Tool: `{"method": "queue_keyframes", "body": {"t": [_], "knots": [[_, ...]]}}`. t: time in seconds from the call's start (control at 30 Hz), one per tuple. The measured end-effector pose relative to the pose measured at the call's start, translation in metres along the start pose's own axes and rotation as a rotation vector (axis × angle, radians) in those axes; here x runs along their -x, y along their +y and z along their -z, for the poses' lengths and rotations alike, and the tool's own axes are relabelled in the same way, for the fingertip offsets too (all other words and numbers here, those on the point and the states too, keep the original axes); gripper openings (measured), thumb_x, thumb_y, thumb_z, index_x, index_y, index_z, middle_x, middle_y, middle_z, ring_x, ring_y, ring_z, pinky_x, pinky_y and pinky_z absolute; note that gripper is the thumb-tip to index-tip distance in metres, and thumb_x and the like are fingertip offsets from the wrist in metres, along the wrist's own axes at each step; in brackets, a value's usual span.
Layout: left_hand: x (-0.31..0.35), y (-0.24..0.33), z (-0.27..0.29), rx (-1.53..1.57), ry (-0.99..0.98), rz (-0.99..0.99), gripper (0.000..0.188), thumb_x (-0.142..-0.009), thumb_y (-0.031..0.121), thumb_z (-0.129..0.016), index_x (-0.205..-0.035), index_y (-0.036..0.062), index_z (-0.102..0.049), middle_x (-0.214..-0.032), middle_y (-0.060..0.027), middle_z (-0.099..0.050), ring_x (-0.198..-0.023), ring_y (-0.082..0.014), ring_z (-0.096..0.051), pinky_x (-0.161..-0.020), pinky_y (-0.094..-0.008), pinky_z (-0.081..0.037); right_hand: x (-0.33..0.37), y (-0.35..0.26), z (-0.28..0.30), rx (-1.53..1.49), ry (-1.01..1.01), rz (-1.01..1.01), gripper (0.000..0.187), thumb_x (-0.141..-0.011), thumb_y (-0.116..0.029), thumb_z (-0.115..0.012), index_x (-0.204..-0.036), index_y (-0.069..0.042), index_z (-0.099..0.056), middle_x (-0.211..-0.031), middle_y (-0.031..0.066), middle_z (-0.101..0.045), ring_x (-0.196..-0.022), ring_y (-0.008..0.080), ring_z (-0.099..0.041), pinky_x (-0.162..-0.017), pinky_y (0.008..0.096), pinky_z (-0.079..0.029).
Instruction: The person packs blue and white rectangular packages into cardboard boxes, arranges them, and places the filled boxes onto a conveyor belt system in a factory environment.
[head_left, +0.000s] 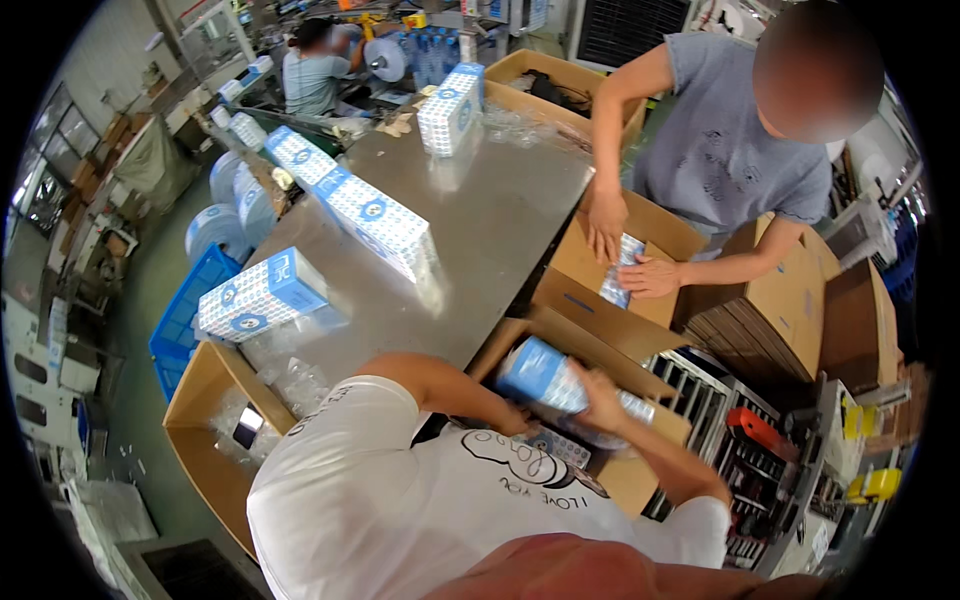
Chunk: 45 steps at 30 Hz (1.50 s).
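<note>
A blue-and-white patterned pack point(541, 372) is tilted over an open cardboard carton point(655, 478) in front of me. My right hand point(598, 400) is closed on the pack's right side. My left hand point(513, 418) reaches down at the carton's near left side, below the pack; its fingers are mostly hidden. Beside it, another patterned pack point(560, 447) lies low in the carton. Across from me, a co-worker's two hands point(648, 277) press on a similar pack point(622, 270) inside a second open carton point(672, 226).
Several patterned packs point(262, 296) stand or lie on the metal table point(480, 235). A carton with clear plastic wrap point(207, 440) sits at left, near a blue crate point(190, 305). Flattened cartons point(790, 300) are stacked at right, above a roller conveyor point(703, 395). Another person point(315, 80) works behind.
</note>
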<state>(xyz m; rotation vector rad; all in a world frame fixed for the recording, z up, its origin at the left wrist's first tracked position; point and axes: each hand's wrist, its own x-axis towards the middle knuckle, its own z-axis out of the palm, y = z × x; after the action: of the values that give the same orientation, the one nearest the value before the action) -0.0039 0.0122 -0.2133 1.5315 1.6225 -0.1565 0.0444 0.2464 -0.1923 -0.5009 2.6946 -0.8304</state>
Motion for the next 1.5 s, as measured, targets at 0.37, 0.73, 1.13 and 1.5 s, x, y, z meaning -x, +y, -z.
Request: {"method": "queue_keyframes", "body": {"t": [0.37,0.73,1.13,1.5], "knots": [[0.171,-0.112,-0.039,0.74,1.195,0.494,0.025,-0.088,0.019,-0.06,-0.108,0.0054,-0.065,-0.083,-0.0122,-0.069,-0.068,-0.0268,-0.066,-0.07,-0.0397,-0.053,-0.213,-0.141,0.021,-0.063,0.151,0.084,0.032,-0.078,-0.028,-0.073,-0.1,-0.005,-0.067,-0.091,0.016,-0.068,-0.086,0.0333,-0.066,-0.074,0.0422,-0.052],[0.327,-0.187,-0.077,-0.124,1.241,0.575,0.101,-0.062,0.021,-0.081,-0.147,0.0016,-0.032,-0.134,-0.0171,-0.049,-0.131,-0.0365,-0.041,-0.119,-0.056,-0.014,-0.381,-0.26,0.044,0.082,-0.681,0.338,0.074,-0.075,-0.032,-0.079,-0.134,0.002,-0.05,-0.1,0.0211,-0.068,-0.091,0.027,-0.066,-0.079,0.0378,-0.053],[0.282,-0.17,-0.058,-0.18,1.196,0.238,0.061,-0.057,0.015,-0.076,-0.112,0.0013,-0.054,-0.104,-0.0134,-0.057,-0.102,-0.0295,-0.055,-0.093,-0.0379,-0.04,-0.58,-0.27,-0.029,0.657,0.277,0.237,0.091,-0.074,-0.035,-0.075,-0.152,-0.032,-0.029,-0.136,0.0287,-0.038,-0.12,0.0439,-0.045,-0.101,0.0484,-0.04],[0.426,-0.161,-0.061,1.736,2.058,-0.685,0.061,-0.09,0.022,-0.068,-0.143,0.0077,-0.039,-0.135,-0.0135,-0.054,-0.116,-0.0264,-0.059,-0.101,-0.0463,-0.047,-0.342,-0.14,0.003,0.195,0.165,0.171,0.081,-0.075,-0.043,-0.073,-0.142,-0.009,-0.044,-0.126,0.0224,-0.054,-0.114,0.0405,-0.053,-0.1,0.0451,-0.043]]}}
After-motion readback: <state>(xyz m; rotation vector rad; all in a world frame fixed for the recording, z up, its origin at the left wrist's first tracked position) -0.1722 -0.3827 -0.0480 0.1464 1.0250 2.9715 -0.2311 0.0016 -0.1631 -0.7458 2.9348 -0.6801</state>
